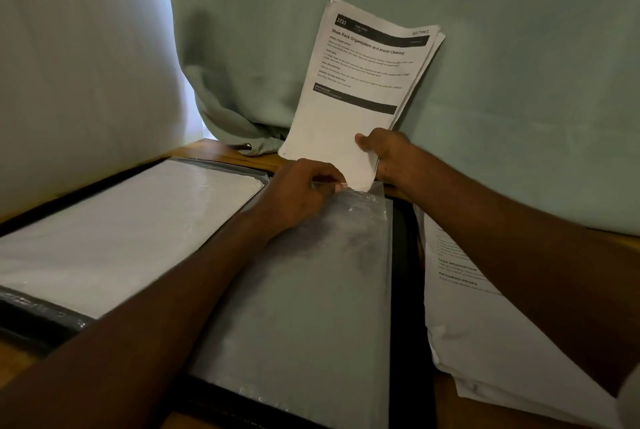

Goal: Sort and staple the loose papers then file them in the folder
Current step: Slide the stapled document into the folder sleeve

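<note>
White papers (360, 82) in right hand (388, 155)

Both bare arms reach forward, away from the body, and draw close together at the far end. The left forearm runs up from the lower left corner; the left hand (300, 194) is turned knuckles-up, its fingers curled and pinching the edge of a clear sleeve (311, 290). The right forearm comes in from the lower right; the right hand (388, 156) sits just beyond the left, thumb on top, gripping the bottom edge of a paper bundle (360, 82) held upright.
</note>
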`<control>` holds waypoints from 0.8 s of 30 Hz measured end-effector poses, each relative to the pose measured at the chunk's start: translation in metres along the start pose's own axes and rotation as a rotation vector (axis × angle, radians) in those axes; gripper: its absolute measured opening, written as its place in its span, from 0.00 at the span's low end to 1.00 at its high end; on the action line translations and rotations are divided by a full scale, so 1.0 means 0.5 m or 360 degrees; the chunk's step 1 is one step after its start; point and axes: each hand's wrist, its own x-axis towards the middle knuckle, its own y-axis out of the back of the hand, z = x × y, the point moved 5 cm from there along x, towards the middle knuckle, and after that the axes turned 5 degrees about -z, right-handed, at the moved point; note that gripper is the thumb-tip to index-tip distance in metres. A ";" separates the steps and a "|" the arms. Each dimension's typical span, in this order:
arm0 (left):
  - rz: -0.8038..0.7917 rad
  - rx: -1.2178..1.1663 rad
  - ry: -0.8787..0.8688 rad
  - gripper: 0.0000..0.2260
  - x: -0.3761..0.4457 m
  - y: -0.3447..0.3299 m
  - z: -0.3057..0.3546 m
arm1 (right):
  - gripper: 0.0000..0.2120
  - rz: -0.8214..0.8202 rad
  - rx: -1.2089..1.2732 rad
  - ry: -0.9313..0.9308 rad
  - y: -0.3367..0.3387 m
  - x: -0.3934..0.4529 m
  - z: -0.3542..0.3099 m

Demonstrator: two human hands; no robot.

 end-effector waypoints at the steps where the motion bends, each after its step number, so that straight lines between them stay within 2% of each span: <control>1: 0.0001 0.0015 0.0036 0.06 0.002 0.001 -0.002 | 0.32 0.0009 -0.0025 0.0001 0.003 -0.006 0.001; 3: -0.0002 0.0040 0.0076 0.07 0.004 0.000 -0.009 | 0.29 -0.0038 -0.0098 -0.0011 -0.001 -0.031 -0.001; 7: -0.0025 0.0095 0.0093 0.05 0.002 -0.003 -0.016 | 0.16 -0.0197 -0.0171 -0.0073 -0.007 -0.072 -0.009; 12: 0.0096 0.0130 0.0120 0.03 0.007 0.006 -0.022 | 0.11 -0.0255 -0.0189 -0.0205 0.005 -0.105 -0.003; 16: 0.0016 0.0255 0.0252 0.04 0.005 0.007 -0.032 | 0.06 -0.0300 -0.0154 -0.0246 0.016 -0.107 0.014; 20: -0.0288 0.0658 0.0351 0.09 -0.001 0.033 -0.048 | 0.17 -0.0320 -0.0264 -0.0266 0.034 -0.090 0.033; 24: -0.0187 0.0689 0.0519 0.15 -0.009 0.083 -0.069 | 0.19 -0.0340 -0.0221 -0.0326 0.044 -0.092 0.037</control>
